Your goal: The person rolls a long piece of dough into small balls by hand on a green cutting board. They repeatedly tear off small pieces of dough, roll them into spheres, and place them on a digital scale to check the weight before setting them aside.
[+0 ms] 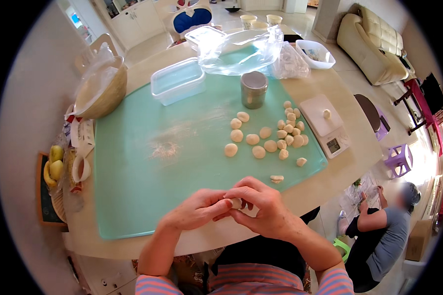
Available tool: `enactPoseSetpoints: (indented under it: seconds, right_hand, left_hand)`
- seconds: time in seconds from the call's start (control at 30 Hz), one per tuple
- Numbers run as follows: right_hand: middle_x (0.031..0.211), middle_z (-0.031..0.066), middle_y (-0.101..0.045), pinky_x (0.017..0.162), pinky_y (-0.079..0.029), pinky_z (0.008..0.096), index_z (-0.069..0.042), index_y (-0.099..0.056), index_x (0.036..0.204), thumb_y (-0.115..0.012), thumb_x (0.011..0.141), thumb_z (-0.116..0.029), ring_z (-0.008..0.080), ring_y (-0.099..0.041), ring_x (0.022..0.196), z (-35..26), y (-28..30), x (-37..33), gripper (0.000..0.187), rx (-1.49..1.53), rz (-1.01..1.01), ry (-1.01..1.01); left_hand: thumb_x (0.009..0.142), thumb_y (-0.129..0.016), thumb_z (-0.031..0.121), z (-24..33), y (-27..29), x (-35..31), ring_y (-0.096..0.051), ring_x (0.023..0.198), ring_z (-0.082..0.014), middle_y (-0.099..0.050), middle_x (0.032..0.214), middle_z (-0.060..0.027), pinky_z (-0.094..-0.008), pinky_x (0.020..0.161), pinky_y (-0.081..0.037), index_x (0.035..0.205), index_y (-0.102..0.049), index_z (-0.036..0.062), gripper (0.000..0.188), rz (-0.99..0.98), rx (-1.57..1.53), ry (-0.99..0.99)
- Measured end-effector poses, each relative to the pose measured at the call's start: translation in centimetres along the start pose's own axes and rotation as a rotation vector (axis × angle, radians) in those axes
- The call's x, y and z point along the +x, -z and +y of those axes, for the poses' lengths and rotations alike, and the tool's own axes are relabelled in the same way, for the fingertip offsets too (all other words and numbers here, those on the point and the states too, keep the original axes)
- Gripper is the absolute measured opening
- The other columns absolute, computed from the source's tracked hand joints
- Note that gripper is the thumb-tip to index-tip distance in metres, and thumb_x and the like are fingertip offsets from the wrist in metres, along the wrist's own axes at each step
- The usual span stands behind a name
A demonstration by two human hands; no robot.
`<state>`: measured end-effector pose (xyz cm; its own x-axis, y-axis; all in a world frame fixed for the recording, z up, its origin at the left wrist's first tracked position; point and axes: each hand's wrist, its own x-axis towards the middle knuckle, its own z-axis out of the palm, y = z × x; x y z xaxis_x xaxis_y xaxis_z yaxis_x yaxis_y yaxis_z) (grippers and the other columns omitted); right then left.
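Both hands meet over the near edge of the green mat (128, 196), closed around one small piece of dough (236, 203). My left hand (202, 209) pinches it from the left, and my right hand (258, 201) curls its fingers over it from the right. Just beyond the right hand lies a flattened dough scrap (276, 179). Farther right on the mat are a cluster of dough lumps (290, 128) and several smoother round dough balls (258, 152). A single dough piece (327, 113) rests on a white digital scale (325, 123).
Loose flour (165, 147) dusts the mat's middle. Behind stand a lidded grey canister (254, 91), a clear plastic container (177, 81) and a plastic bag (290, 61). A large bowl (103, 91) and a small cup (83, 169) sit at the left. Another person (386, 236) crouches at the right.
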<state>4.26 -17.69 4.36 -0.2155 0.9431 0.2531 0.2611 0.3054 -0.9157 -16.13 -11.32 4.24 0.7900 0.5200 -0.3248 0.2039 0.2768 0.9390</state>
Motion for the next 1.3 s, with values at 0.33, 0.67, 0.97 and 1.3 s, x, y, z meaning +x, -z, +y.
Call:
enactPoseSetpoints:
  seconds: [0.33, 0.67, 0.97, 1.3]
  right_hand:
    - [0.094, 0.0087, -0.062, 0.065, -0.054, 0.0344, -0.008, -0.066, 0.111, -0.075, 0.082, -0.005, 0.023, -0.064, 0.077, -0.1, -0.2, 0.2, 0.031, -0.063, -0.016, -0.045]
    - [0.091, 0.0066, -0.065, 0.059, -0.051, 0.0266, -0.003, -0.065, 0.105, -0.075, 0.08, 0.0, 0.0135, -0.06, 0.066, -0.4, -0.9, 0.4, 0.027, 0.031, 0.037, -0.105]
    - [0.082, 0.0004, -0.063, 0.067, -0.052, 0.0268, 0.0, -0.066, 0.107, -0.07, 0.092, -0.003, 0.0077, -0.058, 0.077, 3.0, 6.4, -1.2, 0.016, 0.069, 0.319, -0.109]
    - [0.09, 0.011, -0.069, 0.076, -0.053, 0.0315, 0.002, -0.069, 0.109, -0.056, 0.09, 0.001, 0.0181, -0.064, 0.079, 11.7, 24.9, 1.5, 0.024, -0.572, 0.578, -0.319]
  left_hand:
    - [0.109, -0.046, 0.024, -0.6, 0.5, 0.0, -0.047, 0.073, -0.0066, -0.057, 0.084, 0.0026, -0.024, 0.064, -0.04, 0.119, -0.064, 0.0, 0.032, -0.031, -0.084, -0.026]
    - [0.107, -0.048, 0.018, -0.8, 0.1, 0.1, -0.047, 0.074, -0.0041, -0.057, 0.083, 0.004, -0.0224, 0.063, -0.039, 0.114, -0.067, -0.0015, 0.028, 0.019, -0.221, -0.059]
    - [0.104, -0.054, 0.015, -2.1, 2.3, -0.5, -0.035, 0.056, -0.0047, -0.047, 0.063, 0.0044, -0.0236, 0.05, -0.029, 0.084, -0.069, -0.0052, 0.032, 0.247, -0.242, -0.329]
    - [0.102, -0.055, 0.009, -0.5, -0.4, 0.8, -0.032, 0.059, -0.003, -0.042, 0.064, 0.0073, -0.0221, 0.051, -0.026, 0.095, -0.071, -0.0063, 0.022, 0.294, -0.031, -0.17]
